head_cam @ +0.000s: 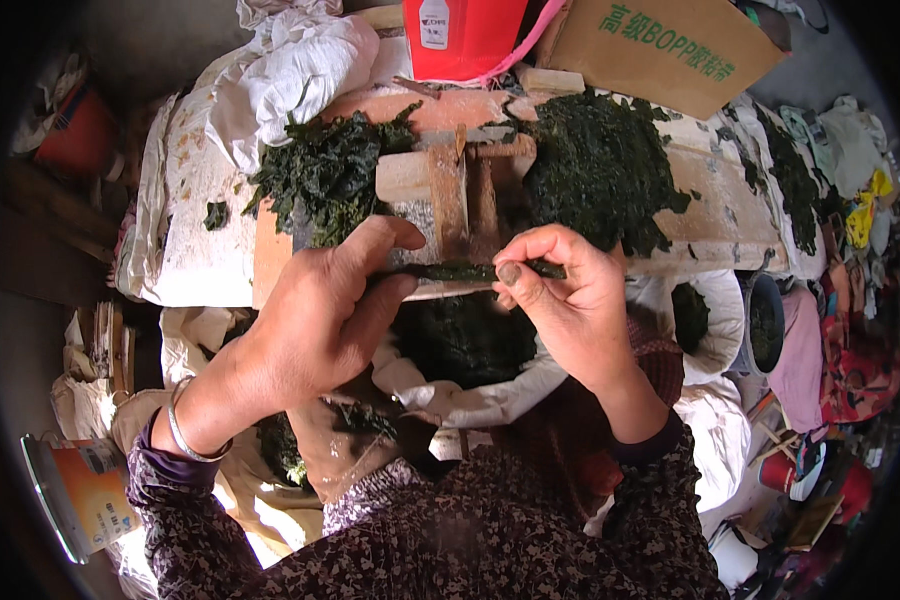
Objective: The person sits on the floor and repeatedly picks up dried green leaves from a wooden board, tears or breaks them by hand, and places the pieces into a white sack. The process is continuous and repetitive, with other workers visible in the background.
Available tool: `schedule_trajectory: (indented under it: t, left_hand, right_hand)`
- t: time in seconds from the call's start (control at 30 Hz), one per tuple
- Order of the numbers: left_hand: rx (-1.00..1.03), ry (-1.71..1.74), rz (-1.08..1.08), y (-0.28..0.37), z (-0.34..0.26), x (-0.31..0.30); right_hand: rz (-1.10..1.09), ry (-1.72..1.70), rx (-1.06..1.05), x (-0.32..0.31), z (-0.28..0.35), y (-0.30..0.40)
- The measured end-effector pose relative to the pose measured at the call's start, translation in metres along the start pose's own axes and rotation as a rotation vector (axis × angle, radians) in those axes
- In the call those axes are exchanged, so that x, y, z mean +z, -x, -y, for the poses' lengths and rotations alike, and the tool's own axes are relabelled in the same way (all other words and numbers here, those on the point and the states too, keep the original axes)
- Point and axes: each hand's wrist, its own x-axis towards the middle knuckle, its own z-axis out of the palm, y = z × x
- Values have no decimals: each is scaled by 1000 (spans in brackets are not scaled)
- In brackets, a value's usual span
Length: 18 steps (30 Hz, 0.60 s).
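Between my two hands a narrow, dark green roll of seaweed (454, 271) stretches sideways above the table's near edge. My right hand (581, 315) pinches its right part between thumb and fingers. Its left end runs into my left hand (307, 322), at the thumb, with the index finger raised off it; the grip there is partly hidden. Just beyond the hands stands a wooden fixture (446, 195) with upright slats and a thin blade-like piece. Crumpled leafy seaweed (326, 169) lies to its left, and a flat spread of seaweed (596, 169) to its right.
Below the hands, an open white sack (469, 405) holds dark seaweed. A red bag (461, 52) and a cardboard box (660, 52) bearing writing stand at the table's back. White woven sacking (292, 71) is heaped at back left. A bucket (82, 491) sits at lower left.
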Motion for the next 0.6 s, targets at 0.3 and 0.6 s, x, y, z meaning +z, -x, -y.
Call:
schedule_trajectory:
  t: [0.3, 0.6]
  left_hand:
    - [211, -154, -205, -77, 75, 18]
    - [-90, 97, -143, -15, 94, 25]
  right_hand:
    - [-40, 593, -378, -17, -47, -74]
    - [-293, 706, -265, -62, -57, -4]
